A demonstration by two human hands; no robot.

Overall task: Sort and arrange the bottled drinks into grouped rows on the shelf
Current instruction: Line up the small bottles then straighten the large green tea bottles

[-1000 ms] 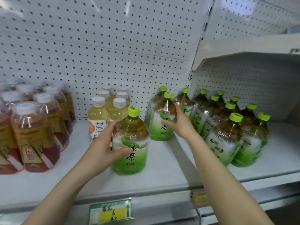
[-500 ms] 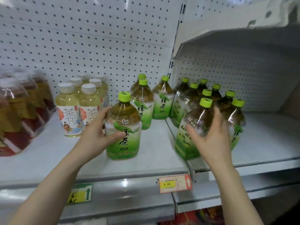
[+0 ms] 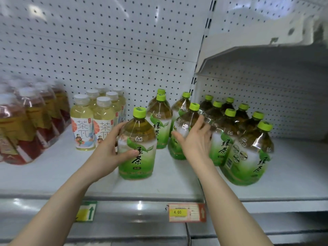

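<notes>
Item: large clear-plastic green-tea bottle with lime-green cap and green-and-white label (image 3: 137,148), upright on the white metal shelf (image 3: 62,171), forward of its group and near the front edge. Left hand (image 3: 110,153): clamped on this bottle, thumb across the label, fingers round the far side. Second green-tea bottle of the same kind (image 3: 184,125): standing just behind and to the right, leaning slightly, close to the seam between the two shelf sections. Right hand (image 3: 195,139): laid on it with thumb and fingers apart; whether they have closed round it cannot be told. Further stock: a crowded cluster of matching green-tea bottles (image 3: 248,139) on the right section; pale-yellow tea bottles with white caps (image 3: 82,125) at left; reddish-amber tea bottles (image 3: 26,125) at far left, blurred. Yellow-and-red price tag (image 3: 186,212) on the shelf lip. Hazards, as judged: the leaning bottle sits against the cluster, so a careless pull could tip its neighbours like skittles; its base may catch on the seam; the smooth, rounded shoulders give little purchase to a one-handed hold; the front bottle could go over the edge if drawn forward.
</notes>
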